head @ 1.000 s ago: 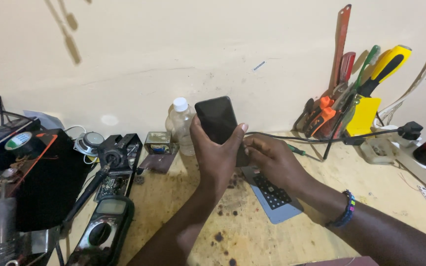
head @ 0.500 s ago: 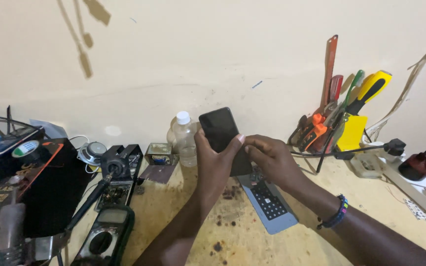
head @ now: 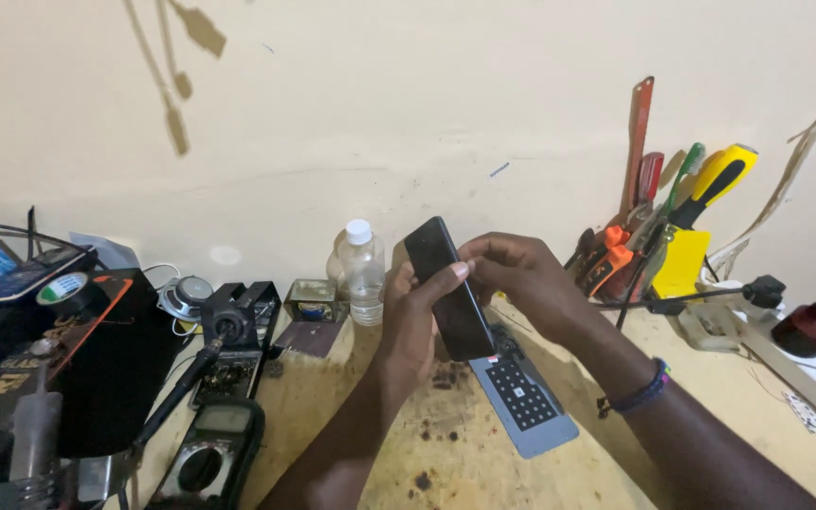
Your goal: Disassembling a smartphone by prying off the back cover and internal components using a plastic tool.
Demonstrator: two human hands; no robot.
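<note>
I hold a black phone (head: pixel 448 286) upright above the wooden bench, its dark face tilted to the left. My left hand (head: pixel 413 326) grips it from behind and below, thumb across its front edge. My right hand (head: pixel 521 281) pinches the phone's upper right side with curled fingers; a beaded bracelet (head: pixel 637 397) circles that wrist. Under the phone lies a grey-blue mat (head: pixel 526 399) with a dark dotted square on it.
A clear plastic bottle (head: pixel 363 274) with a white cap stands by the wall. At the left are a multimeter (head: pixel 205 463), a soldering iron stand (head: pixel 238 331), a small speaker (head: pixel 184 297) and a black box (head: pixel 59 368). Screwdrivers and pliers (head: pixel 658 227) lean at the right, beside a power strip (head: pixel 786 349).
The phone has tilted from facing me to edge-on, leaning left. My right hand has risen from beside its lower part to pinch its upper side. The view has shifted.
</note>
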